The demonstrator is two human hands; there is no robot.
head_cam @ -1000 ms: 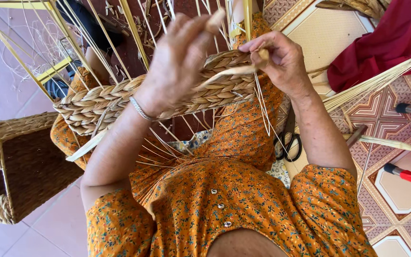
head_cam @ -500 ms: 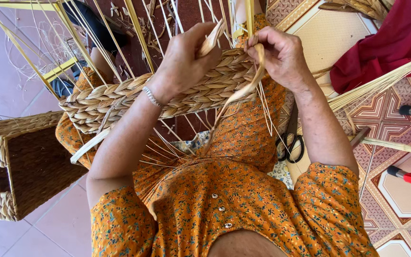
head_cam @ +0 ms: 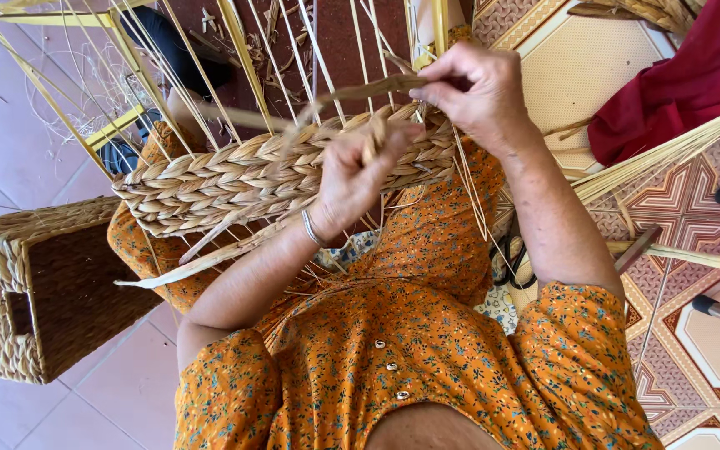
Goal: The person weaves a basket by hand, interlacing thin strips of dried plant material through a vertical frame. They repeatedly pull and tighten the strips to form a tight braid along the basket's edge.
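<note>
We are pinching a light, pliant fibre strand (head_cam: 360, 90) in the right hand (head_cam: 472, 92) while the left hand (head_cam: 356, 179) is gripping the stiff woven basket rim (head_cam: 235, 171).

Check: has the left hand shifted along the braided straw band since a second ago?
Yes. The left hand dropped from above the braided straw band's top edge onto its face, fingers now on the weave, nearer the person's orange floral dress.

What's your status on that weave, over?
Left hand pressed on the woven band. Right hand pinching a flat strand above it. Upright stakes crowd both hands.
</note>
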